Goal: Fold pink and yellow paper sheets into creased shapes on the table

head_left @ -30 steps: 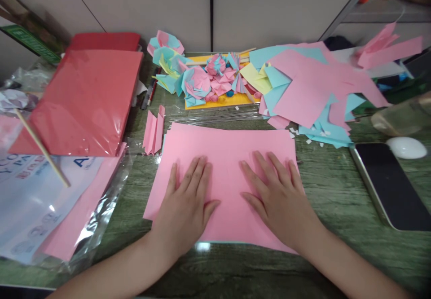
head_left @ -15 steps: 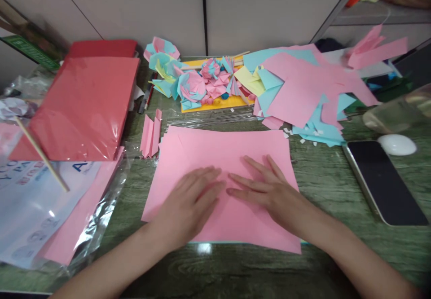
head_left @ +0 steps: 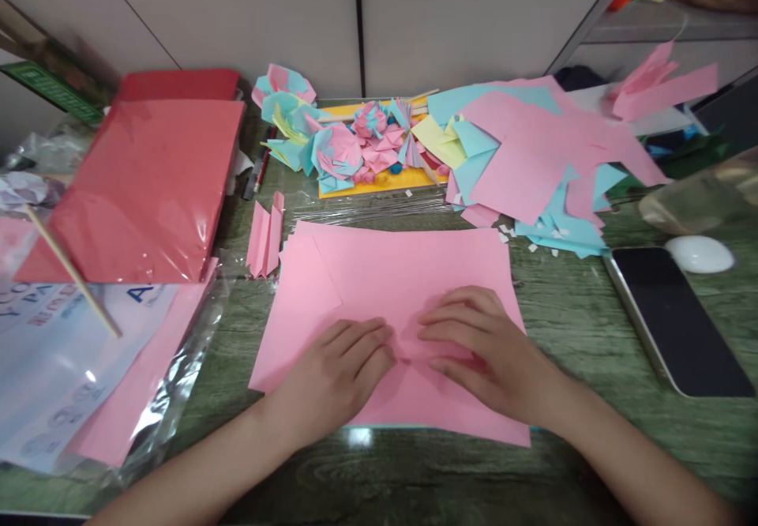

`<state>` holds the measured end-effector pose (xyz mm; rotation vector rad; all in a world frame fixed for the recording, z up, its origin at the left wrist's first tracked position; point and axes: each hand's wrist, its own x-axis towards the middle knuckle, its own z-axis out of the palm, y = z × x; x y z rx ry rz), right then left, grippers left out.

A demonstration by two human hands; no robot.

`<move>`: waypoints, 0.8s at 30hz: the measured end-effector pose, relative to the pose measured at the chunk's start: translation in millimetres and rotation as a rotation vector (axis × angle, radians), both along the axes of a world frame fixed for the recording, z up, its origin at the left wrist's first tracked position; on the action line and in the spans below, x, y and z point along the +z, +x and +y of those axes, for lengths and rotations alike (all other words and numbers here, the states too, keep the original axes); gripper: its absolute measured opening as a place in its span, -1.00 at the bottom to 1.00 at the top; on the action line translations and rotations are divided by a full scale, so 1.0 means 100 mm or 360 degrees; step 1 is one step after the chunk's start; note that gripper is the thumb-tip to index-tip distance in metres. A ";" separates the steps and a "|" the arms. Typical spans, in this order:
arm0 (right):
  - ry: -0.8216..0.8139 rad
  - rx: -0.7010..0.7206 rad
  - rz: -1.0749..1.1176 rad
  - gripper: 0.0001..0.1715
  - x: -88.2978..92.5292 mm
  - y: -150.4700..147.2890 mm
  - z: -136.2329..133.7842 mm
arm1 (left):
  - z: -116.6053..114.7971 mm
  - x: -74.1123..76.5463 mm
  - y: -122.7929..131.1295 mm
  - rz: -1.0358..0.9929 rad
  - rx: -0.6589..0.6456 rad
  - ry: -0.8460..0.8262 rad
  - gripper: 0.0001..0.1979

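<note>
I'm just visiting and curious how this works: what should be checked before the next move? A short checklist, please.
1. Left hand over the pink paper stack: ok.
2. Right hand over it too, thumb apart from fingers: ok.
3. Stack edges lined up: not ok, uneven at the left.
4. Phone apart from the stack: ok.
5. Folded pink piece free of the stack: cannot tell, very close.

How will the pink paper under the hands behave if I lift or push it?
The pink paper looks thin, so it will probably be light and floppy. Its staggered edges suggest loose sheets that may slide apart. The shiny tabletop might let it slip when pushed.
</note>
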<state>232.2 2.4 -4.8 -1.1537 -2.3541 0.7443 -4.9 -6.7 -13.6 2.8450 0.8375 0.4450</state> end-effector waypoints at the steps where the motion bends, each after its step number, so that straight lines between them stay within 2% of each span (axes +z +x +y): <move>1: 0.0032 -0.0049 0.0011 -0.80 0.02 -0.01 -0.01 | 0.00 0.00 0.00 -0.0034 0.0020 -0.0020 -0.84; 6: 0.0219 -0.0178 -0.0055 -0.89 -0.01 -0.02 -0.05 | 0.01 0.00 0.01 -0.0183 0.0187 -0.0127 -0.89; 11: 0.0005 -0.0340 -0.0119 -0.88 -0.08 -0.01 -0.04 | 0.04 0.03 0.05 -0.0278 0.0375 -0.0159 -0.88; 15: -0.0093 -0.0350 -0.0168 -0.84 -0.09 -0.01 -0.04 | 0.02 0.07 0.08 -0.0262 0.0409 -0.0268 -0.90; 18: -0.0130 -0.0331 -0.0216 -0.84 -0.09 -0.01 -0.06 | -0.01 0.08 0.09 -0.0207 0.0427 -0.0235 -0.89; 24: -0.0086 -0.0370 -0.0293 -0.84 -0.09 -0.03 -0.08 | -0.04 0.00 0.07 -0.0012 0.0439 -0.0232 -0.84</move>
